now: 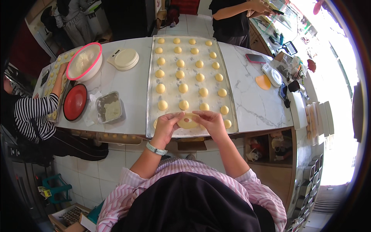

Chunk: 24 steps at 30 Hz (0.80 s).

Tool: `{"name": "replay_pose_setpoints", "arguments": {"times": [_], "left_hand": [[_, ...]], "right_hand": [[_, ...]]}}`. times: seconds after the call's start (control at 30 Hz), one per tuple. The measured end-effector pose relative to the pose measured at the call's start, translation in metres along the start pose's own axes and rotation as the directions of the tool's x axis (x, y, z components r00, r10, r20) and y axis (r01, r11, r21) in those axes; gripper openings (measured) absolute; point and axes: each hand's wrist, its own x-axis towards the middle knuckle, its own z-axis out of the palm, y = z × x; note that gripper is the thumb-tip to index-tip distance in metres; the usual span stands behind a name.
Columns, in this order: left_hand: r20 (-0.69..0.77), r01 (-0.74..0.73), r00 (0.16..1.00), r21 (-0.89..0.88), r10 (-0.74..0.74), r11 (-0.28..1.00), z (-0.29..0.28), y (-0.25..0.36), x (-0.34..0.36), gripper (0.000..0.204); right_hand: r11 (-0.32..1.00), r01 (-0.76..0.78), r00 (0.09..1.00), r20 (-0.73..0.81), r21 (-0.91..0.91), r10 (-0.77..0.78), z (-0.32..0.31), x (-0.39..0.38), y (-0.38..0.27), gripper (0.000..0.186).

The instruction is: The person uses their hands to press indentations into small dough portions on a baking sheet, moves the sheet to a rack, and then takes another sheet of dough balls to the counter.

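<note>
Two-handed now, pinching the flattened dough (pixel 188 125) by its edges: right of left hand (pixel 166 127), left of right hand (pixel 213 123), widest from one to the other, touching both!

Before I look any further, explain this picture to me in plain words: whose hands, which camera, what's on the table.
There is no machine: the left hand and right hand are bare human ones. A wide fisheye camera worn on the head looks down, so straight edges bend near the picture's rim. On the table lies a large tray with rows of pale dough balls. Left of it are a pink-rimmed bowl and a metal tub. Both hands hold a flattened piece of dough by its edges, a small brown lump at its middle.
</note>
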Motion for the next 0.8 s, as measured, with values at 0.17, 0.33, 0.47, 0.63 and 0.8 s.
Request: {"name": "replay_pose_setpoints", "arguments": {"times": [0.17,0.33,0.47,0.63,0.8], "left_hand": [[0.080,0.058,0.995,0.056,-0.062,0.997,-0.001,0.002,0.001,0.028],[0.070,0.121,0.991,-0.068,-0.116,0.990,0.002,-0.001,0.000,0.027],[-0.020,0.040,0.999,-0.040,-0.041,0.998,-0.004,-0.010,0.005,0.028],[0.104,0.099,0.989,0.073,-0.107,0.992,-0.001,-0.003,0.001,0.029],[-0.009,0.075,0.997,0.058,-0.074,0.996,-0.003,-0.004,0.000,0.029]], "right_hand": [[1.000,0.018,0.999,0.047,-0.003,-0.018,0.003,-0.002,0.008,0.026],[1.000,0.017,1.000,0.016,0.025,-0.018,-0.001,0.000,0.003,0.026],[1.000,0.009,0.999,0.047,-0.012,-0.008,0.004,-0.006,0.002,0.026],[0.997,0.028,0.996,0.091,-0.070,-0.021,-0.001,-0.002,0.006,0.034],[0.990,-0.054,0.993,0.109,0.133,0.040,0.006,-0.003,0.006,0.035]]}}
